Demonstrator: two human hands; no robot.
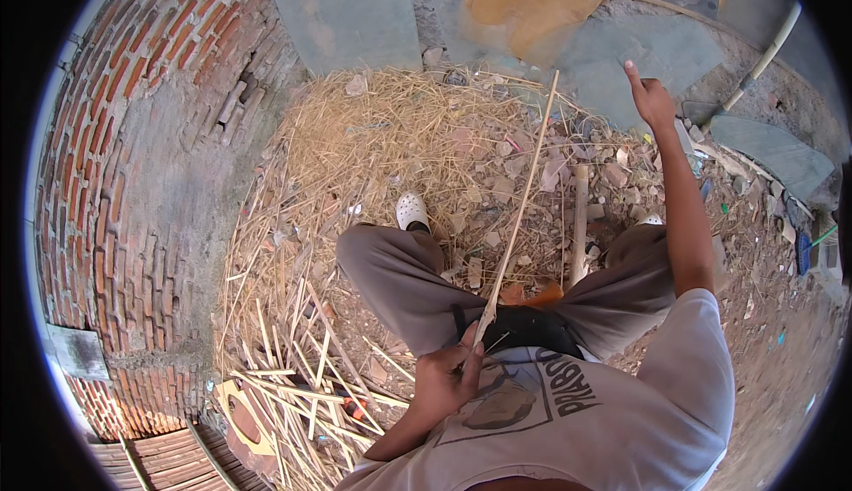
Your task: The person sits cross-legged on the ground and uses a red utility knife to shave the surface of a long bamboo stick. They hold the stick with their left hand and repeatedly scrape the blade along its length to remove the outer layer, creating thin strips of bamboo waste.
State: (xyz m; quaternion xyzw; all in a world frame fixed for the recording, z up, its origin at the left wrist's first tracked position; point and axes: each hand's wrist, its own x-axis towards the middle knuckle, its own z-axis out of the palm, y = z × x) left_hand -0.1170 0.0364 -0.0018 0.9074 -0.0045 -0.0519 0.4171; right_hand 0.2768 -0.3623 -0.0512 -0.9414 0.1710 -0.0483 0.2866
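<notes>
Near my lap, my left hand (449, 372) is closed round the lower end of a long, thin bamboo strip (519, 216). The strip slants up and away from me, and its held end looks frayed. Well out to the far right, my right hand (653, 99) has its fingers curled and its thumb stretched out, apart from the strip. Whether anything small is inside those fingers is hidden. A black pad (532, 329) lies across my lap, with something orange-brown (543, 296) at its far edge.
A pile of cut bamboo strips (315, 376) lies at my left. Straw-like shavings (364, 136) and broken rubble (506, 185) cover the ground ahead. A short wooden pole (579, 225) lies between my legs. A brick wall (133, 189) runs along the left; grey sheets (346, 12) lie beyond.
</notes>
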